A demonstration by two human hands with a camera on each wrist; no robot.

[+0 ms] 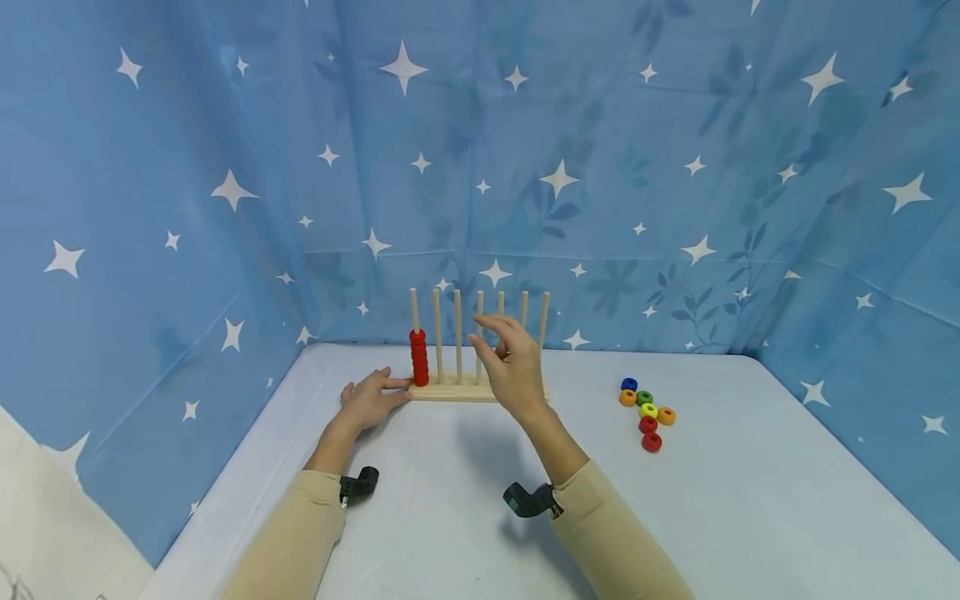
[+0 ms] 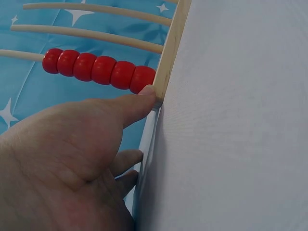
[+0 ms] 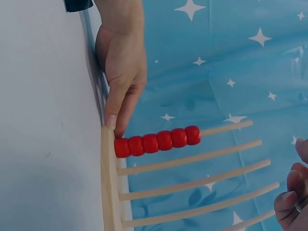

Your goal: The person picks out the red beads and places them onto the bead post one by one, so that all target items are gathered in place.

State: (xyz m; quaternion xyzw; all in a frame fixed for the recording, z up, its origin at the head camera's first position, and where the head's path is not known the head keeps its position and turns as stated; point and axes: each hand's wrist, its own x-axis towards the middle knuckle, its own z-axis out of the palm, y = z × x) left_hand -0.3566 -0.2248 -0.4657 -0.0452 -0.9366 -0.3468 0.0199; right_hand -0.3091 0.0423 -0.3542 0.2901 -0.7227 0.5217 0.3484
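A wooden peg rack [image 1: 459, 392] stands towards the back of the white table, with a row of upright pegs. Several red beads [image 1: 419, 358] are stacked on its leftmost peg; the other pegs I can see carry none. My left hand [image 1: 372, 398] pinches the left end of the rack's base between thumb and fingers; in the left wrist view the thumb [image 2: 139, 103] presses the base's edge beside the lowest bead. My right hand [image 1: 516, 367] is raised in front of the right-hand pegs, thumb and index finger apart, with nothing visible between them. It hides part of the rack.
Loose beads lie to the right of the rack: a blue one [image 1: 629, 384], a green one [image 1: 644, 398], a yellow one [image 1: 648, 411], two orange [image 1: 667, 416] and two red [image 1: 652, 442]. A blue star-patterned curtain [image 1: 480, 167] hangs behind the table [image 1: 750, 500].
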